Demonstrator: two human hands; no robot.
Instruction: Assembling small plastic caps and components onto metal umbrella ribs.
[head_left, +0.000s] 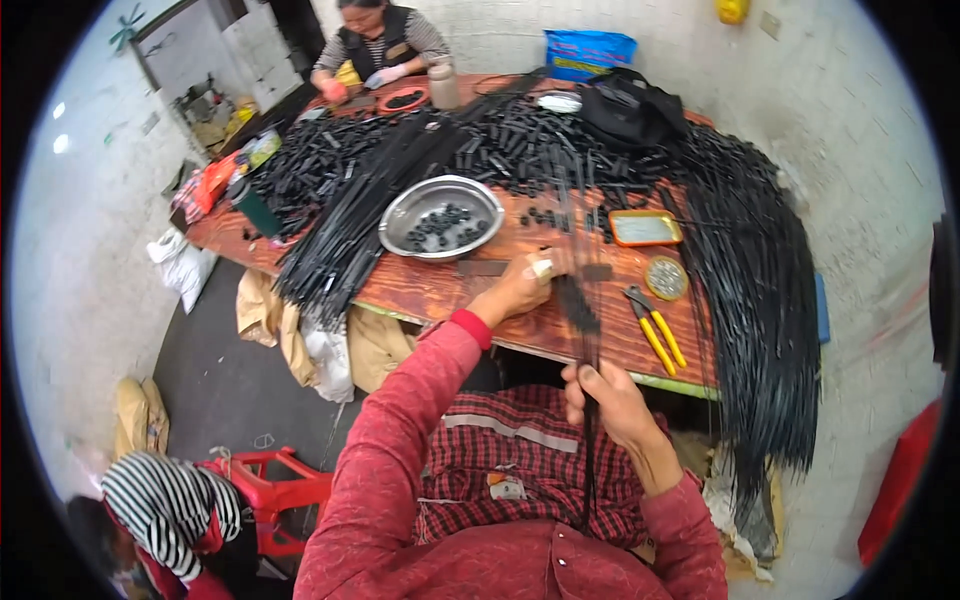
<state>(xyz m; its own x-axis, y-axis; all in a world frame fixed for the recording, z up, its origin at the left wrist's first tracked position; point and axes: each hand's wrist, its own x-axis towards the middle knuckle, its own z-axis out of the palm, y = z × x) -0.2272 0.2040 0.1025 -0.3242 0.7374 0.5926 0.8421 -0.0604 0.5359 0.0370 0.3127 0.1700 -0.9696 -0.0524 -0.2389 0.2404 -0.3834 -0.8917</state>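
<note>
My right hand [612, 402] is closed around thin black strands [588, 440] that hang down over my lap. Above it the strands run up past the table edge, with a blurred dark piece [577, 306] along them. My left hand [524, 285], with white tape on one finger, rests by a flat dark bar [484, 268] on the wooden table [520, 320]. Its fingers are pressed together, and what they pinch is hidden. Beyond that hand stands a metal bowl [404, 210] holding small black parts [447, 226].
Yellow-handled pliers [655, 333], a round tin of small metal pieces [666, 278] and an orange-rimmed tray [645, 228] lie to the right. Long black strands [765, 320] drape off the right edge. Black pieces [330, 150] are heaped behind. One person [385, 45] works across the table; another [175, 495] is lower left.
</note>
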